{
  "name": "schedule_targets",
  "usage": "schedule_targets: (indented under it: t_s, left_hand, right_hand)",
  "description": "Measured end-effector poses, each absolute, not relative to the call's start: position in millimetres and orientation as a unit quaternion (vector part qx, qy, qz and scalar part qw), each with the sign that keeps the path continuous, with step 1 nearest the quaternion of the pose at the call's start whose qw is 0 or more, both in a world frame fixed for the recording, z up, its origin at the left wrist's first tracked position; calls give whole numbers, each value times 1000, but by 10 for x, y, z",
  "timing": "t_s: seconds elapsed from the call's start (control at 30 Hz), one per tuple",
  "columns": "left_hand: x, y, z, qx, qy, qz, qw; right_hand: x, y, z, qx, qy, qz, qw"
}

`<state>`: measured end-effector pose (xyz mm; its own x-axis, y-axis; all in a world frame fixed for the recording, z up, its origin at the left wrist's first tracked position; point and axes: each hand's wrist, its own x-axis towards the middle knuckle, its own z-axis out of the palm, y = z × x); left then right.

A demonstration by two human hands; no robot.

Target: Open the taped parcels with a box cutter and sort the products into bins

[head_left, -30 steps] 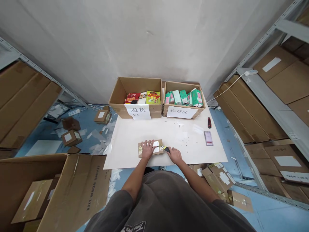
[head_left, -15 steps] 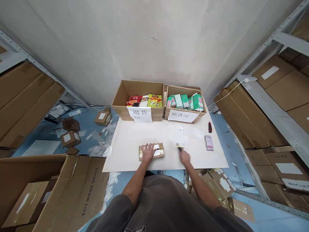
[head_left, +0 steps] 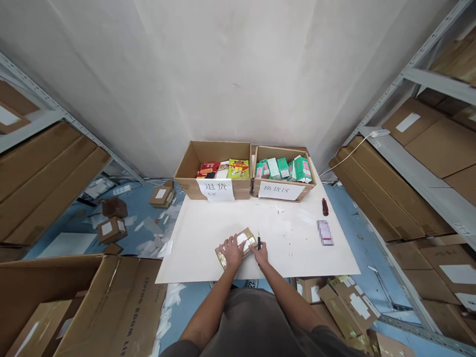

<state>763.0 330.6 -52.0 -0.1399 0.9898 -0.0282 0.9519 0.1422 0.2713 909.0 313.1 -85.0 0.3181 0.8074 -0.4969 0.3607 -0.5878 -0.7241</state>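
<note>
A small taped cardboard parcel [head_left: 250,236] with a white label lies turned at an angle near the table's front edge. My left hand [head_left: 231,252] rests over its left half, fingers spread and pressing on the top. At the parcel's right end is my right hand [head_left: 261,255], closed round a slim black box cutter [head_left: 259,242] whose narrow tip points away from me. The fingers of that hand are close against the parcel; whether the blade touches it I cannot tell.
On the white table [head_left: 193,238] stand a carton of books [head_left: 241,188] and a carton of green boxes [head_left: 256,187], both with paper signs. A red-black knife [head_left: 325,207] and a blurred purple item [head_left: 325,233] lie right. A large carton [head_left: 111,307] stands left; shelves flank both sides.
My right hand has come left with the box cutter, from bare table to the parcel's right end. The parcel has turned, its right end swinging away from me, under my left hand.
</note>
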Motion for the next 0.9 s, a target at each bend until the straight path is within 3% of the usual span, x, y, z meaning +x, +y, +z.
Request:
schedule_targets:
  t_s: [0.2, 0.3, 0.5, 0.67, 0.77, 0.9]
  left_hand:
    - [7622, 3177, -479, 680, 710, 37, 179]
    - [7505, 3182, -416, 733, 658, 39, 168]
    - [7210, 3391, -333, 900, 387, -82, 185]
    - [7181, 3583, -278, 931, 328, -84, 134]
    - [7229, 3653, -206, 939, 300, -97, 140]
    - [7331, 3589, -193, 909, 380, -71, 156]
  right_hand:
    - [9133, 3875, -520, -803, -414, 392, 173]
    - [9230, 4078, -366, -797, -447, 378, 145]
    - [9449, 3440, -605, -760, -444, 427, 206]
    - [9326, 2817, -951, -780, -361, 453, 235]
    - [9300, 2927, -923, -793, -349, 441, 233]
    - [9321, 3391, -721, -797, -402, 411, 187]
